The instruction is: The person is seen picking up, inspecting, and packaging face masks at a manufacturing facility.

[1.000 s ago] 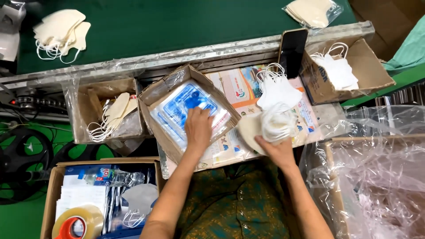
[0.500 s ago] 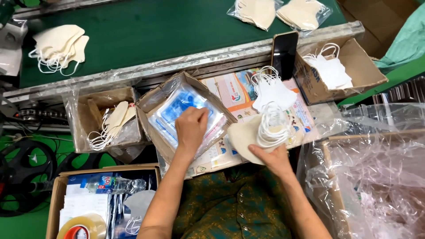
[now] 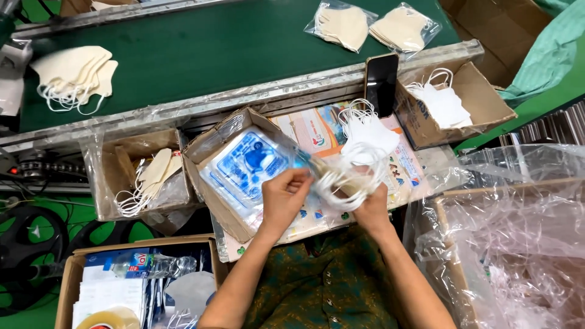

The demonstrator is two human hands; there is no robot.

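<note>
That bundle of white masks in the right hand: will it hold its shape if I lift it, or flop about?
Probably floppy: the masks sag over the right hand and their ear loops dangle loose, so they may snag. Likely very light, being thin fabric. The clear bag that the left hand pinches looks slick and may slip.

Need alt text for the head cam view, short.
Seen from above, a person's left hand pinches a clear blue-printed bag over an open cardboard box while the right hand holds a bundle of white face masks. Beyond lies a green conveyor belt carrying bagged beige masks.
</note>
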